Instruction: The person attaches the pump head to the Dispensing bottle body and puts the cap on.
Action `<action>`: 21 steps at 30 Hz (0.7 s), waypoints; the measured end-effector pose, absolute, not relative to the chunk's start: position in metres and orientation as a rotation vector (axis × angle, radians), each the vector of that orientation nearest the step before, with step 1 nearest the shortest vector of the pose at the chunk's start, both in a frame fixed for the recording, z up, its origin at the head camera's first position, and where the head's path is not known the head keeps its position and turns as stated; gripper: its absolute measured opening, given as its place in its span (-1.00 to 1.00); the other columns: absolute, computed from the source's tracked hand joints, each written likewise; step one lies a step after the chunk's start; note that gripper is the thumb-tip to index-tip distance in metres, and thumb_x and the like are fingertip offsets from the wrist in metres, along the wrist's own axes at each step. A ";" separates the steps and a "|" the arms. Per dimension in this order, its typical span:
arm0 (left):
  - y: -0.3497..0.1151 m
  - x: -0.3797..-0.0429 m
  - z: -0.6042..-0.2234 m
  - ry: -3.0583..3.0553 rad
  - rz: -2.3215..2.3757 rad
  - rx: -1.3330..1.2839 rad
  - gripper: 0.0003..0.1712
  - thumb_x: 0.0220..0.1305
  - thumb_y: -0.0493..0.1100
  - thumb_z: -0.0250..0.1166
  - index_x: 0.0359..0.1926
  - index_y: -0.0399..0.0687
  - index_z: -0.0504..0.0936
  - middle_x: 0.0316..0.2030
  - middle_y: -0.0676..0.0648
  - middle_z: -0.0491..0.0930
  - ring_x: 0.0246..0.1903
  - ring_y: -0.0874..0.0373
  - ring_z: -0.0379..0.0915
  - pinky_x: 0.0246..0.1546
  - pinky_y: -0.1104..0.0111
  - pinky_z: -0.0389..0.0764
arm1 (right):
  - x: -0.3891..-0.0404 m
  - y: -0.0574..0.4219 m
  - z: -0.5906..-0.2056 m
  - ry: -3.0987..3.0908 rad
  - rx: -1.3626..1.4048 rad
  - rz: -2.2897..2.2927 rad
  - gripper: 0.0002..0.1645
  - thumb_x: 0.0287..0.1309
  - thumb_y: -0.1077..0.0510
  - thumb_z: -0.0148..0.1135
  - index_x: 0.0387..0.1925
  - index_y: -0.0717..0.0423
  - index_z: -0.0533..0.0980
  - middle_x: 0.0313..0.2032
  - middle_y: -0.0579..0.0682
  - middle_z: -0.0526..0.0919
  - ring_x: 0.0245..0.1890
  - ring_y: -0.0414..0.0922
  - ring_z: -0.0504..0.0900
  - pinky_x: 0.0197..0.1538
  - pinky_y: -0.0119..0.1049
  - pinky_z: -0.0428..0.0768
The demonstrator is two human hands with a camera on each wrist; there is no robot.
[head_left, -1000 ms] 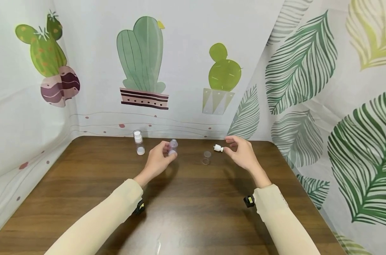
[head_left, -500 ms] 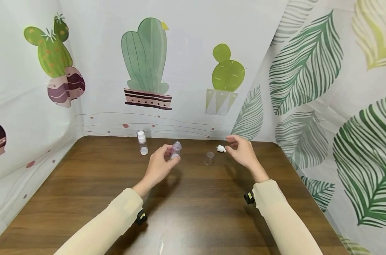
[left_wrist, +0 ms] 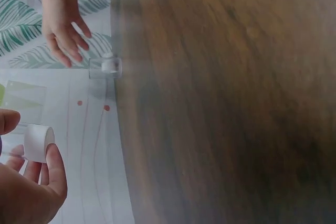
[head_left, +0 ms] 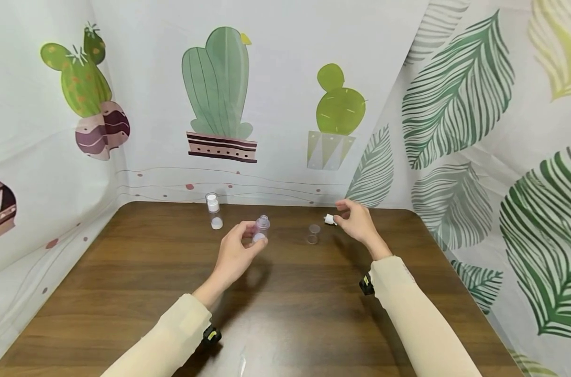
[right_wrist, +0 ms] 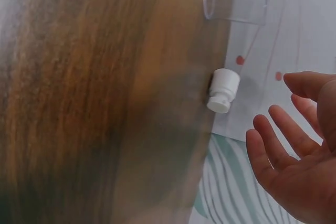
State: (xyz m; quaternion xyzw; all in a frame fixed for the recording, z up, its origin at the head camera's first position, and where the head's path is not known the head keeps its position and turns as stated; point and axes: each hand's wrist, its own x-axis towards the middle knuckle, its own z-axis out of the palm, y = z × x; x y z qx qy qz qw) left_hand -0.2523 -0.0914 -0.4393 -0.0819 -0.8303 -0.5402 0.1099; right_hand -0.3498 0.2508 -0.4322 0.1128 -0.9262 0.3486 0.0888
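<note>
My left hand [head_left: 235,251] grips a small clear bottle [head_left: 262,224] with an uncovered neck, held upright above the table. Its white base [left_wrist: 39,143] shows between the fingers in the left wrist view. A white pump head [right_wrist: 224,90] lies on its side near the table's back edge. Beside it is my right hand [head_left: 358,222], fingers spread and slightly bent, apart from it and holding nothing in the right wrist view. To the pump head's left, a clear cap [head_left: 313,235] stands on the table.
A second bottle [head_left: 215,212], with a white pump and clear cap, stands upright at the back left. The brown wooden table [head_left: 285,298] meets a printed cloth backdrop [head_left: 285,104] behind these things. A shiny patch of glare lies near the front.
My left hand has drawn the bottle slightly towards me. The right hand has shifted a little left, closer to the lying pump head. The head view has swung slightly left.
</note>
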 end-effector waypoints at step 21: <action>-0.089 -0.234 -0.439 -2.379 -1.613 -0.253 -0.54 0.22 -0.22 0.54 0.14 -0.14 0.69 0.02 -0.11 0.68 0.06 -0.02 0.67 0.00 0.27 0.74 | -0.370 0.246 -0.458 -2.914 0.234 0.916 -0.49 0.33 0.20 0.34 0.27 0.27 0.58 0.23 0.25 0.69 0.20 0.23 0.64 0.28 0.19 0.51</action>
